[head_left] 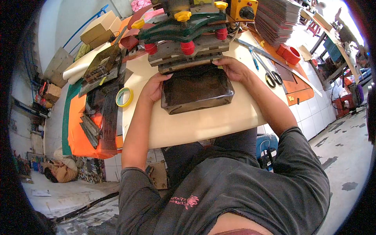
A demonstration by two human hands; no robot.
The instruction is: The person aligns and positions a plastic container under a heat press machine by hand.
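A dark press with a green clamp frame [188,29], yellow knobs and red feet stands at the top middle. Below its upper boards, a thin dark plate [188,65] lies across the press opening. My left hand [154,87] is at the plate's left end, thumb on top and the other fingers partly hidden. At its right end, my right hand [233,69] pinches the edge, with a small yellow piece by the fingers. Between my forearms a glossy dark brown block [197,94] juts toward me over the cream tabletop [203,127].
Yellow tape [124,97] lies left of my forearm, beside metal strips [89,131] on orange material. To the right are black scissors [273,78], a steel ruler [309,83], a blue pen [253,58] and red tape [288,53]. Stacked sheets [276,21] stand behind. Another person [62,170] is at lower left.
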